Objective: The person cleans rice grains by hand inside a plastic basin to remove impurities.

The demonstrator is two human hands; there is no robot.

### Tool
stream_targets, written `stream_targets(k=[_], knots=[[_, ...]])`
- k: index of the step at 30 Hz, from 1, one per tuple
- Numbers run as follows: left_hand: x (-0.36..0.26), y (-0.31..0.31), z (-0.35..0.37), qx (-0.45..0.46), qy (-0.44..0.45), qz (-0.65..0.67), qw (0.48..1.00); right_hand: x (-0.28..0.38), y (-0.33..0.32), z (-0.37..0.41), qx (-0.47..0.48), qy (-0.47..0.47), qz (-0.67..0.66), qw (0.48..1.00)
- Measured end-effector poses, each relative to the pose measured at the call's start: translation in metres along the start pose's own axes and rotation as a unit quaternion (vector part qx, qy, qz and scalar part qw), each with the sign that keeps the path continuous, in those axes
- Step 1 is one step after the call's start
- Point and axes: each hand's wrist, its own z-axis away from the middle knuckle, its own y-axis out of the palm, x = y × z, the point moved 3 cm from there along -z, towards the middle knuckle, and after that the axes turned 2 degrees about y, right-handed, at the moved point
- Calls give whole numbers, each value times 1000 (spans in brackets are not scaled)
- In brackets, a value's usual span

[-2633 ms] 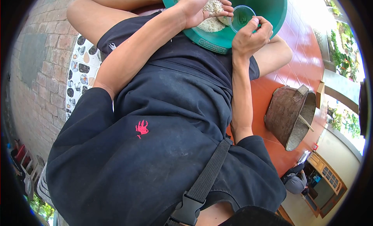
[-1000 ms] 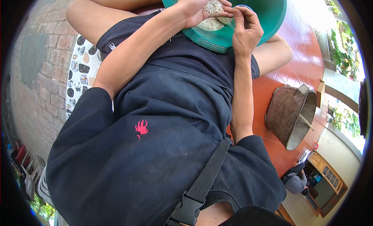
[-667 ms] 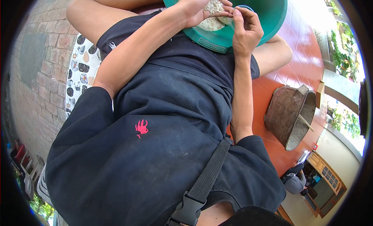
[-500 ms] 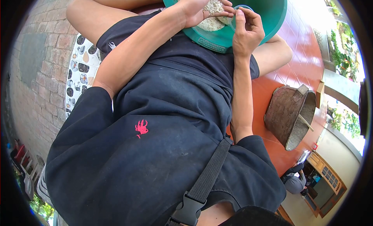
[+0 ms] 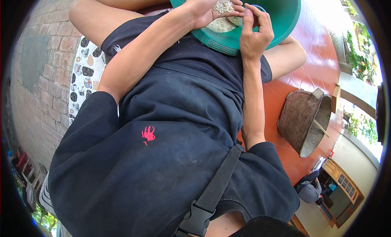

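My left hand (image 5: 205,9) is palm up over a green plastic basin (image 5: 222,46), with a small heap of white rice grains (image 5: 223,6) in its palm and on its fingers. Beside its fingertips, my right hand (image 5: 256,35) has thumb and index finger brought together in a pinch. Anything between them is too small to make out. Below the hands, more rice (image 5: 220,26) lies in the basin. Behind my right fingers shows part of a blue-rimmed round container (image 5: 261,8). The basin rests at my lap, its far side cut off by the frame.
To the right, a worn wooden tub (image 5: 300,119) with a stick in it stands on red tiles (image 5: 281,149). Brick paving (image 5: 49,74) and a pebble-patterned border (image 5: 83,80) are on the left. Another person (image 5: 310,190) is in the background at lower right.
My right hand has shifted slightly left, its thumb and index finger now closer to my left fingertips. My left hand stays in place with the rice.
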Motion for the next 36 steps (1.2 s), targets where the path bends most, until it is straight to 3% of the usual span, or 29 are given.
stream_targets(k=[1,3,5,7,11,17,23,26,28,32,34,36], knots=[[0,-2,-1,6,15,7,1000,-2,2,0,-1,0,0,1000],[-6,8,9,-1,-4,-6,1000,3,10,0,36,-140,56,988],[-6,6,10,-9,-23,-19,1000,6,11,1,52,-158,64,984],[-2,-2,1,60,-16,-6,998,13,16,2,78,-200,88,973],[0,2,2,41,-29,-14,999,14,18,2,103,-209,94,968],[6,-4,-3,137,-26,36,990,14,20,3,141,-192,114,964],[3,4,2,15,-5,-14,1000,13,24,4,123,-227,113,959],[6,-3,-2,57,-4,2,998,15,23,3,114,-227,144,957],[8,-5,-6,133,-16,14,991,13,24,4,112,-231,138,956],[6,-8,-8,154,-10,65,986,8,22,4,99,-202,121,967],[2,-5,-3,67,-6,0,998,6,21,4,76,-180,101,975],[-4,6,5,40,-24,-7,999,12,14,3,45,-148,118,981]])
